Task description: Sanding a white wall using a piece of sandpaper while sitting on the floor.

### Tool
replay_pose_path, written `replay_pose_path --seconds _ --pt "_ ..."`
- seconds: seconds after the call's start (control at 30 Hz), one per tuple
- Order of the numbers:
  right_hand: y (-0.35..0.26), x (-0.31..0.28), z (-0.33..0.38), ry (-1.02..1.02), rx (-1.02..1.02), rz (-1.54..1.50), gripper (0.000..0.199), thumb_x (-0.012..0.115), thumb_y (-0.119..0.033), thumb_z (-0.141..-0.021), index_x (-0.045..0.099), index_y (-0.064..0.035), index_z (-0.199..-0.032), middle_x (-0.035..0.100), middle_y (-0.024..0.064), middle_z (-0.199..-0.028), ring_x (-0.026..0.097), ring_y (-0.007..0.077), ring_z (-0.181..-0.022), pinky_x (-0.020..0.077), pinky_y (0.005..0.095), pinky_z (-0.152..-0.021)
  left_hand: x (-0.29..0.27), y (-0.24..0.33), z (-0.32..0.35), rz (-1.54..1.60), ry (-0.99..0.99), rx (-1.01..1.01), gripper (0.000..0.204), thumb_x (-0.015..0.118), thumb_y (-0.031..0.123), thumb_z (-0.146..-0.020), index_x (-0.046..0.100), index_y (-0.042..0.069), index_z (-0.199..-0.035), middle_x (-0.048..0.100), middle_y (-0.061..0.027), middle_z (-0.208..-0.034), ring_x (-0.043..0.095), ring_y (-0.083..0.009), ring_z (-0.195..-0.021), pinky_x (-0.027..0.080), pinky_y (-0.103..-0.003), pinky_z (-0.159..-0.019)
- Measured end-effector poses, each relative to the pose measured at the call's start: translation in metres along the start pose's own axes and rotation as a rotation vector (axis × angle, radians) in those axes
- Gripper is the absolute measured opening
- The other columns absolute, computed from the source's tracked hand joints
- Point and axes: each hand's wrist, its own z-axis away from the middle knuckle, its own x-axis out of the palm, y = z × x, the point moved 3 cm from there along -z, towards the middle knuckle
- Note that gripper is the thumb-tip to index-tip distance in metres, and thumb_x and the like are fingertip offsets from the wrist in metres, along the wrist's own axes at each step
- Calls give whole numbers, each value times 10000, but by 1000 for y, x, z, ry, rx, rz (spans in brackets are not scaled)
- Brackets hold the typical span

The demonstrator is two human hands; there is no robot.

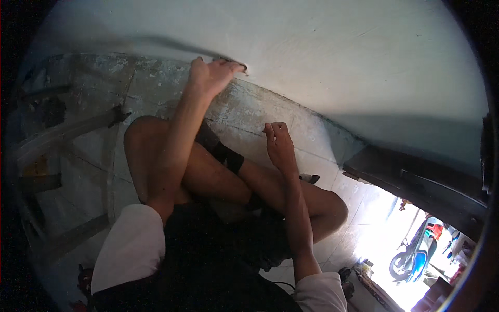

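My left hand (214, 75) reaches out to the foot of the pale wall (332, 57), its fingers bent together against the surface. A thin dark edge (244, 67) shows at the fingertips; whether it is a held piece or a mark on the wall I cannot make out. My right hand (280, 143) hovers over the floor in front of my crossed legs (218, 174). Its fingers are curled in towards the thumb, and whatever they may hold is hidden.
Worn, paint-spotted floor tiles (244, 106) run along the wall. A wooden frame (67, 135) stands at the left. On the right a dark door panel (416, 182) borders a bright doorway, with a blue motorbike (416, 265) outside.
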Motion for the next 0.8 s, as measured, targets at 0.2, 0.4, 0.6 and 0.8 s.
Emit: replay_pose_path --seconds 0.2,0.4,0.6,0.8 --pt "6 0 1 47 46 -29 415 426 -354 -1075 616 12 -1112 572 224 -1171 643 426 -979 521 526 -833 3 29 1 50 -211 -106 780 41 547 -1054 -159 -25 -1546 -196 -210 -1633 -174 -378 -1512 -36 -517 -1246" --pt "1 3 0 21 -156 114 405 451 -372 -1069 610 -4 -1126 579 197 -1169 656 382 -994 526 501 -820 -38 23 -35 26 10 -46 795 65 601 -1042 -16 28 -1586 -44 -168 -1669 33 -378 -1535 121 -636 -1209" --pt "13 4 4 54 51 -19 356 447 -311 -1076 603 2 -1147 571 214 -1170 640 379 -911 538 480 -796 -63 31 -53 137 -18 72 718 169 538 -1069 49 67 -1597 95 -182 -1648 114 -381 -1523 144 -622 -1213" --pt "4 4 6 75 -269 202 267 512 -163 -1025 597 -16 -1232 606 191 -1124 608 358 -982 564 459 -795 -60 31 -51 -14 82 144 759 133 568 -1055 11 46 -1593 40 -197 -1655 42 -397 -1530 85 -634 -1222"
